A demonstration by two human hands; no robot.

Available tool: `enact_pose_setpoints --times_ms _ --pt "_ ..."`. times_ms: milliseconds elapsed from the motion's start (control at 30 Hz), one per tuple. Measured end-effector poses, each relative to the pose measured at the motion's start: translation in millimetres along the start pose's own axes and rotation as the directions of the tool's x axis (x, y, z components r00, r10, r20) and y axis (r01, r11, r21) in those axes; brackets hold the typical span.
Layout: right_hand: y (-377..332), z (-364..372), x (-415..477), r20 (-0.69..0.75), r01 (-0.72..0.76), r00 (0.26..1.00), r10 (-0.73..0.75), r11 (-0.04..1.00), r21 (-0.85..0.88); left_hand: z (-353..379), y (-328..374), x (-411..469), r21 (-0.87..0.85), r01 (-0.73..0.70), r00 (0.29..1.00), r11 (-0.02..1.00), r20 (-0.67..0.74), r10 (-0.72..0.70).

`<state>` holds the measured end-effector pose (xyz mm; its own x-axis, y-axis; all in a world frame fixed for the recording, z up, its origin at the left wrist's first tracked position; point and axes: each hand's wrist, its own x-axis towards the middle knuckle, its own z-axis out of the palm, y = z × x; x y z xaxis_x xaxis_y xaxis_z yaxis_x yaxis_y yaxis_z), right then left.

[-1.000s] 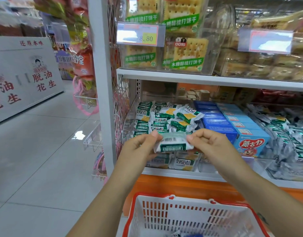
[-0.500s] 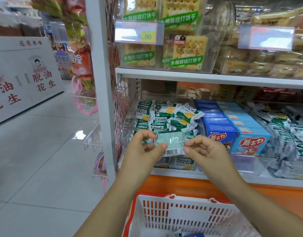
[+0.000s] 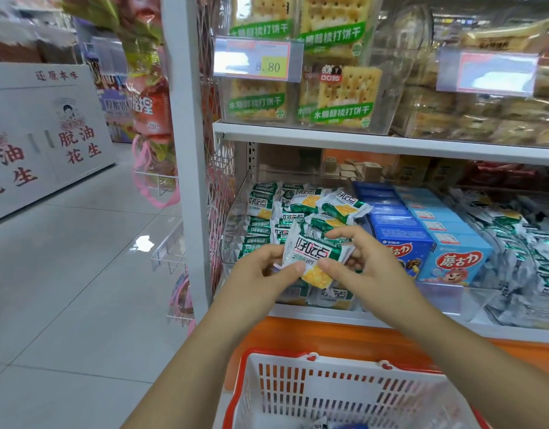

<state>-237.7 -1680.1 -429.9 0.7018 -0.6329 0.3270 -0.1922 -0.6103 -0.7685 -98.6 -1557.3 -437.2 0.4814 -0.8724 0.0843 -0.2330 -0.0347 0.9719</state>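
– In front of the clear bin (image 3: 236,212) on the lower shelf, what is being held?

– A small green-and-white snack packet (image 3: 313,255), printed face toward the camera and tilted, with a yellow cracker picture at its lower end. It sits in the air just in front of the bin and is the same kind as the packets piled inside it.

– How do the hands hold it?

– Both grip it. The left hand (image 3: 260,274) pinches the packet's lower left edge under its thumb. The right hand (image 3: 366,264) takes the right side, thumb on the front, forefinger curled over the top, and the other fingers behind.

– What is beside the bin?

– Just right of the bin stand rows of blue boxes (image 3: 458,258) with a red logo and a cartoon face. Further right of the bin lie more silvery green packets, blurred.

– And above it?

– On the shelf above the bin are clear tubs of square cracker packs (image 3: 344,94) with green bands. A price tag (image 3: 257,61) reading 8.80 hangs on the tub directly above the bin.

– Below?

– Below the bin and nearer the camera is a white shopping basket (image 3: 328,388) with a red rim, between the two forearms. Something small lies at its bottom, too cut off to tell.

– To the left?

– Left of the bin rises a white shelf post (image 3: 186,150). Past it are a pale tiled floor (image 3: 81,289) and a white display board (image 3: 44,131) with red Chinese characters, well apart from the bin.
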Motion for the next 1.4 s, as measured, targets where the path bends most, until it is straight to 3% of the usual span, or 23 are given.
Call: enact_pose_setpoints --times_ms 67,200,300,433,567,733,900,1100,1400 --pt "0.5 3.3 -2.8 0.029 0.072 0.997 -0.068 0.989 -0.132 3.0 -6.7 3.7 -0.003 0.034 0.998 0.999 -0.061 -0.034" --pt "3.5 5.3 -5.9 0.064 0.296 0.953 -0.295 0.872 -0.391 10.4 -7.3 4.0 0.02 0.065 0.993 0.998 -0.099 -0.062" --pt "8.8 -4.2 4.2 -0.048 0.182 0.974 -0.22 0.894 -0.409 7.4 -0.2 2.9 0.019 0.051 0.989 0.999 -0.141 -0.048" --pt "24.1 -22.2 30.4 -0.146 -0.014 0.987 -0.066 0.871 -0.491 -12.7 -2.8 9.3 0.055 0.04 0.934 0.998 -0.356 -0.018" --pt "50.4 -27.6 42.1 -0.021 0.076 0.992 -0.123 0.729 -0.68 -27.9 -9.5 12.0 0.034 0.064 0.872 0.997 -0.488 -0.039" --pt "50.8 -30.3 38.8 -0.031 0.103 0.985 -0.167 0.732 -0.673 -32.9 -23.5 17.9 0.0 0.128 0.866 0.992 -0.488 -0.111" --pt "14.6 -17.6 62.8 0.01 0.232 0.957 -0.288 0.749 -0.621 -31.6 -28.0 21.9 -0.064 0.126 0.872 0.99 -0.469 -0.141" --pt "-19.2 37.3 143.1 0.302 0.289 0.946 -0.117 0.725 -0.625 -37.1 -29.9 25.4 -0.148 0.155 0.845 0.977 -0.492 -0.209" --pt "-1.7 85.5 212.4 0.378 0.18 0.905 0.197 0.627 -0.758 -49.4 -39.5 34.7 -0.275 0.125 0.839 0.953 -0.483 -0.249"
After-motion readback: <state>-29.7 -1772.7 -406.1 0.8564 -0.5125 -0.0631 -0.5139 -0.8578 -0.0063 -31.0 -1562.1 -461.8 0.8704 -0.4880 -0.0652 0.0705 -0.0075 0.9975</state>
